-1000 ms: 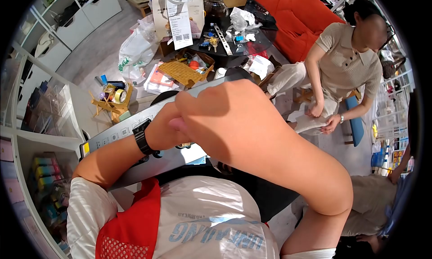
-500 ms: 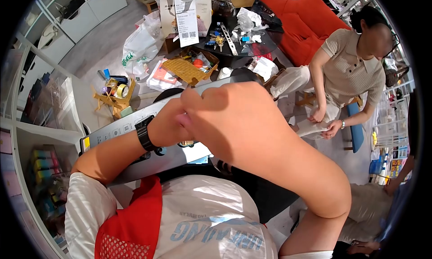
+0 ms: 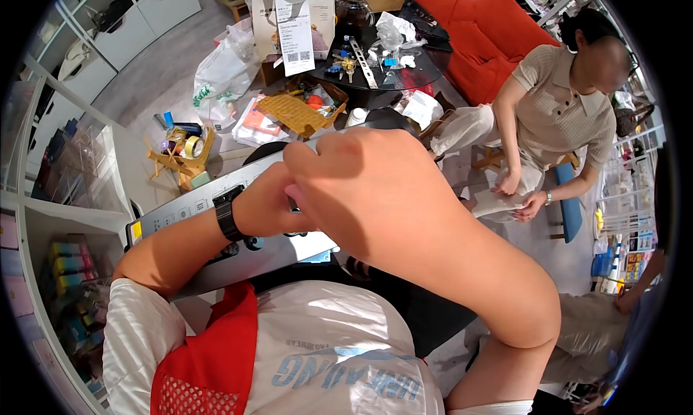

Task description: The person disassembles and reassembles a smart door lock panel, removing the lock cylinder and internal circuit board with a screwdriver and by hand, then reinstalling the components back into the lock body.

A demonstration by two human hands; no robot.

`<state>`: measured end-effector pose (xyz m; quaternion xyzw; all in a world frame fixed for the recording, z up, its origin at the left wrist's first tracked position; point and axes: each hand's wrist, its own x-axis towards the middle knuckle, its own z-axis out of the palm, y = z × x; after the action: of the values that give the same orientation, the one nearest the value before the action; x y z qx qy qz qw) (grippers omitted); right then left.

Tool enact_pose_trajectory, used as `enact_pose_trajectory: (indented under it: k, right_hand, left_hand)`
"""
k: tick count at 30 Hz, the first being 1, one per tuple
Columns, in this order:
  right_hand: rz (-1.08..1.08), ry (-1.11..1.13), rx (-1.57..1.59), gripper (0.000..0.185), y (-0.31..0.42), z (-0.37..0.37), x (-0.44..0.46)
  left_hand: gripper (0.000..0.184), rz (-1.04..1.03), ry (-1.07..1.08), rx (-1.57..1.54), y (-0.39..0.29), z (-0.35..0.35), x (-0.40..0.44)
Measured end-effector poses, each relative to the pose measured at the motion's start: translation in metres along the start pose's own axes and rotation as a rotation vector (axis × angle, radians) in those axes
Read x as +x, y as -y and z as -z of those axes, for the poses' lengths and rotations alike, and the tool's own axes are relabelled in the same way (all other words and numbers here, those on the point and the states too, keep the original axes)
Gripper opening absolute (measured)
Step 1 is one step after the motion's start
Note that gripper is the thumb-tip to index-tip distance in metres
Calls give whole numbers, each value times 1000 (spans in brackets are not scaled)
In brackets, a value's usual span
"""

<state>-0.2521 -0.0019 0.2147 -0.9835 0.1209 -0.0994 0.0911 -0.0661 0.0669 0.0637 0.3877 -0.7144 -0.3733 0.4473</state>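
Observation:
My right hand [image 3: 361,177] is raised close to the camera, its back toward me and its fingers curled down. Whatever it grips, if anything, is hidden. My left hand [image 3: 266,198], with a black watch [image 3: 229,213] on the wrist, lies just behind and left of it; the left fingers are covered by the right hand. Beneath both is a long flat silver-grey panel or box [image 3: 285,255] with printed icons and a yellow label at its left end. Small dark parts, partly hidden, show on it below my left wrist. A light-blue piece [image 3: 318,257] lies at its lower edge.
A black glass table [image 3: 426,76] holds keys, crumpled plastic and a paper bag [image 3: 260,25]. On the floor are a wicker basket [image 3: 289,112], papers, a white plastic bag [image 3: 224,68] and a wooden holder with tape. A seated person [image 3: 556,119] is at right, near a red sofa [image 3: 491,32].
Both hands hold nearly the same pose, shifted slightly left in the view. The surroundings slide slightly left as well. Nothing is visibly taken or let go.

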Motion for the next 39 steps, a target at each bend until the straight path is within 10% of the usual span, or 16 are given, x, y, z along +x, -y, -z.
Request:
enact_pose_trajectory:
  k: [18,24,30,35,39]
  right_hand:
    - [67,-149,108,21,-11,-2,-5]
    - [434,-510,119,27,-32,-37,-17]
    - [-156,63,-227,30,-23,-115,74]
    - [-179,-81,-30,28,-17,-48,29]
    - [-176,9,7,27,-32,-57,32]
  left_hand:
    - [48,-67,-66,-45,-7,2,4]
    - [52,82,-163,40,24,14,-18]
    - [58,247,-276,-84,90,28,-49]
    - [36,213,-163,-201,250,88,-91]
    - [38,250,-216,7,108,30,-17]
